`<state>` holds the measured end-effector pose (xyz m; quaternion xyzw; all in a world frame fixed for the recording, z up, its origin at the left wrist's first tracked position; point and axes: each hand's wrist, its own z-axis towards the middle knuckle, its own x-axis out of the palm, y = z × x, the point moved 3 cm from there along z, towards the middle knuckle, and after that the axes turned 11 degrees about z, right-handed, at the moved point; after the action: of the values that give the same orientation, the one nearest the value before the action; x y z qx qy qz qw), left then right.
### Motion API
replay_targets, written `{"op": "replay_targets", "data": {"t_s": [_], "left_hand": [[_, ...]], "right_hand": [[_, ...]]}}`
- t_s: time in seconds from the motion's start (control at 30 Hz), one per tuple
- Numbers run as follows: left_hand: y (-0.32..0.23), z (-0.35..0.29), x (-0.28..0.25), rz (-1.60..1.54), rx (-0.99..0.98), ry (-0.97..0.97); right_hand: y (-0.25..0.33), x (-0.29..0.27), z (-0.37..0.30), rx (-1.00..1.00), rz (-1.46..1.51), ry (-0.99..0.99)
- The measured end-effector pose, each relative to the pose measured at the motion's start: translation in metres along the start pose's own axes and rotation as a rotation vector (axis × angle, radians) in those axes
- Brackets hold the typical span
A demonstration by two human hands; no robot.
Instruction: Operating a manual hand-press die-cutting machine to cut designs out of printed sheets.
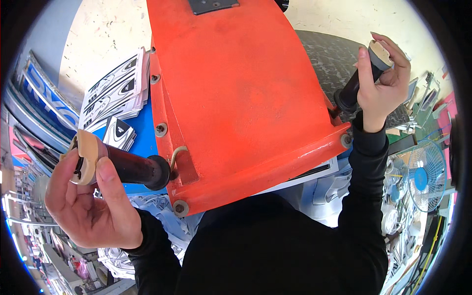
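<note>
A red metal machine head [241,103] with bolts along its edges fills the middle, right in front of me. From its near left corner sticks out a black handle [132,167] with a beige end piece. My left hand [101,219] is closed on that end, thumb on one side and fingers on the other. On the right side a matching black handle [350,92] carries a beige and grey end piece [380,55]. Around this piece my right hand [383,96] is closed, with thumb and fingers pinching it. Both handles meet the red body at their inner ends.
Left of the machine, stacked printed sheets [115,88] and a smaller pile of cut pieces [119,133] lie on a blue surface [140,125]. A dark patterned tabletop [327,56] is behind on the right. A fan [420,177] stands at right. Paper scraps [115,260] lie lower left.
</note>
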<state>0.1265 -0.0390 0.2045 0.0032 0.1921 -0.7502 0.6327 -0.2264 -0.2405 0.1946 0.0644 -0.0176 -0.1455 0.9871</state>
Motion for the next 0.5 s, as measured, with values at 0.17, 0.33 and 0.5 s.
{"op": "replay_targets", "data": {"t_s": [0.17,0.33,0.5], "left_hand": [[0.007,-0.002,0.003,-0.028,0.042,0.016],[0.004,0.002,0.003,-0.108,0.086,-0.041],[0.01,-0.005,0.01,-0.112,0.13,-0.091]], "right_hand": [[-0.002,-0.003,-0.001,-0.011,0.0,0.012],[-0.005,-0.001,0.004,0.016,0.107,0.001],[-0.02,-0.015,0.01,0.078,0.048,-0.012]]}}
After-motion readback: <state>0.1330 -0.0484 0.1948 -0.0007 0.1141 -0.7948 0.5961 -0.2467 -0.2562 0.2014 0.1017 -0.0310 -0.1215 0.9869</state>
